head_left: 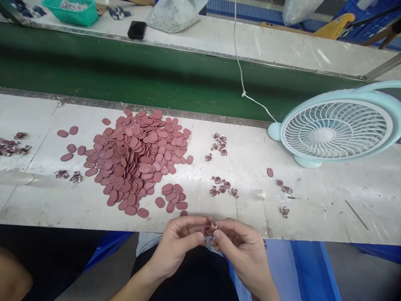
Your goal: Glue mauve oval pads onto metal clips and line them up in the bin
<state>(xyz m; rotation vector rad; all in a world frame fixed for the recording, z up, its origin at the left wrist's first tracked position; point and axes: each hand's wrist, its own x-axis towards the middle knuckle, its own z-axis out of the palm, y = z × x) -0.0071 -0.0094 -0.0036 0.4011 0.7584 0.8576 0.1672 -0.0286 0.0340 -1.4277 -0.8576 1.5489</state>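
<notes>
Close to the table's front edge, my left hand (184, 238) and my right hand (236, 242) meet fingertip to fingertip. Between them is a small reddish-brown plastic part (209, 229) with white and orange bits, pinched from both sides. Its exact kind is too small to make out, and the fingers cover some of it. Beyond my left hand lies a large heap of flat oval reddish pieces (140, 154), some with small holes. A smaller cluster of the same ovals (173, 196) is nearest that hand. Small brown-and-white parts (224, 187) lie past my right hand.
A light-blue fan (336, 129) stands at the right, its white cord (241, 75) running up across the green conveyor belt (188, 88). On the far ledge are a green basket (73, 12), a black box (137, 30) and a plastic bag (175, 16). A person's limb shows at lower left.
</notes>
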